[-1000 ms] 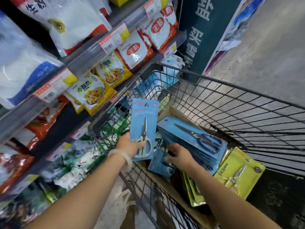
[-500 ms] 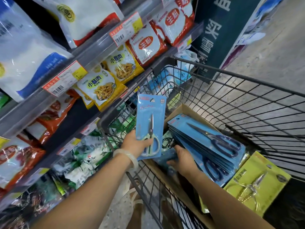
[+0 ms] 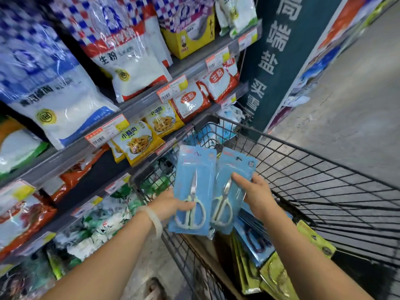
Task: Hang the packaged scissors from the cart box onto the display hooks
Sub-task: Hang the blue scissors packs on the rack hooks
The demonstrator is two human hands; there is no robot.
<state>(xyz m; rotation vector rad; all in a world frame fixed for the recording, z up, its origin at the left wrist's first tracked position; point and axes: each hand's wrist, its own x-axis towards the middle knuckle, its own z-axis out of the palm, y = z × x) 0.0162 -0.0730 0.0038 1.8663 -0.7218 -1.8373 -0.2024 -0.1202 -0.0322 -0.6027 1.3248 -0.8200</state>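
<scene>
I have one blue scissors pack (image 3: 193, 189) in my left hand (image 3: 173, 204), thumb laid across the white handles and fingers curled behind the card, so the pack stands upright with its hang hole at the top. My right hand (image 3: 256, 195) pinches a second blue scissors pack (image 3: 231, 187) at its right edge, thumb on the front, fingers behind; it leans a little and its left edge tucks just behind the first pack. I judge I hold both low down to leave the top holes free for threading onto a hook. Both packs are lifted above the wire cart (image 3: 324, 180), over its near corner. Beneath them the cardboard box (image 3: 205, 252) in the cart holds more blue packs (image 3: 253, 239) and yellow-green packs (image 3: 316, 239) standing on edge. To my left are shelves (image 3: 138, 109) of starch and snack bags; I see no display hooks from here, so the hanging is not yet begun and I expect I must turn to find them. With two cards overlapped, one could slip as I reach
</scene>
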